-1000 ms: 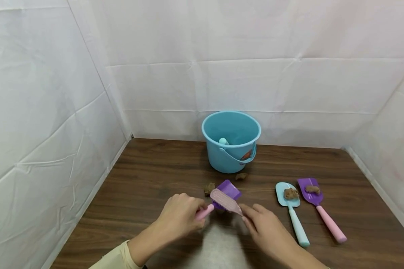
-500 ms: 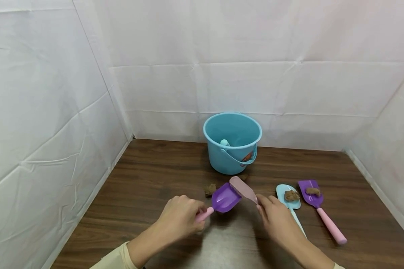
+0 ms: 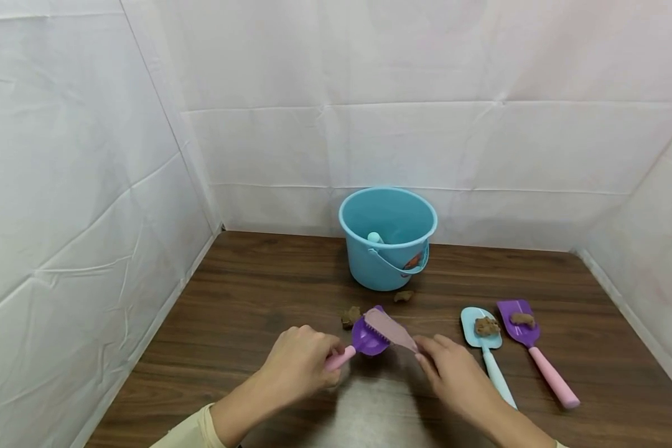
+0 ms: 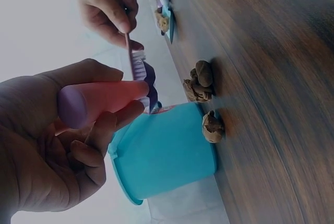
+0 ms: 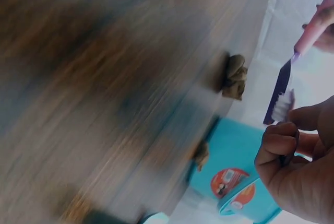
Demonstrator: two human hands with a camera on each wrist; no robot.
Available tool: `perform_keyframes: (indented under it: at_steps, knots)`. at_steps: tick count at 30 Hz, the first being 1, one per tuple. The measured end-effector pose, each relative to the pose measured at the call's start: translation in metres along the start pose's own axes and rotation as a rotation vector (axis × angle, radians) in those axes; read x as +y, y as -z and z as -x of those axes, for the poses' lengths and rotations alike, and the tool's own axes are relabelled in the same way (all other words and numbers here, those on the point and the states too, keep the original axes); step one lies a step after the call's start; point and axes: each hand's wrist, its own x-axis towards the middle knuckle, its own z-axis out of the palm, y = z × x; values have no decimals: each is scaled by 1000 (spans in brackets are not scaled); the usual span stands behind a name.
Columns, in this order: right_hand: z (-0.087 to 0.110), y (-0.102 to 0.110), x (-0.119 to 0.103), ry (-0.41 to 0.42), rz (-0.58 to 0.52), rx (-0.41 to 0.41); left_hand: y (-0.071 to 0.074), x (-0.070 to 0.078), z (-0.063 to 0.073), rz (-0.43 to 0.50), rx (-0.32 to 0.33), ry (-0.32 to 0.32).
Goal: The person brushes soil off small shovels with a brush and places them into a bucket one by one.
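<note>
While the brush (image 3: 389,328) partly hides the scoop (image 3: 365,341) at six o'clock from the bucket (image 3: 378,270), the left hand (image 3: 301,359) grips the scoop, the right hand (image 3: 453,376) the brush.

The held scoop (image 3: 363,342) and bucket (image 3: 365,267) look smooth plastic; the desk (image 3: 269,280), wood-grained (faintly glossy); the sheeting (image 3: 291,62), matt, creased.

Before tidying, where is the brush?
In the head view, just right of centre, the right hand holds the brush over the purple scoop in the left hand.
</note>
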Motion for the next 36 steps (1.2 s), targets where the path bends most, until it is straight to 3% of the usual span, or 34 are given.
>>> perform_keyframes:
  at_steps: [6, 12, 26, 36]
  knots:
    - [-3, 2, 13, -40, 62, 98, -1, 0, 2, -1, 36, -17]
    - [-2, 10, 20, -117, -16, 82, 2, 1, 1, 22, 81, -26]
    - [3, 14, 27, -151, -61, 76, 4, 0, -1, 72, 32, 0]
    - [2, 22, 37, -127, 6, 109, 13, -4, -1, 50, 40, 16]
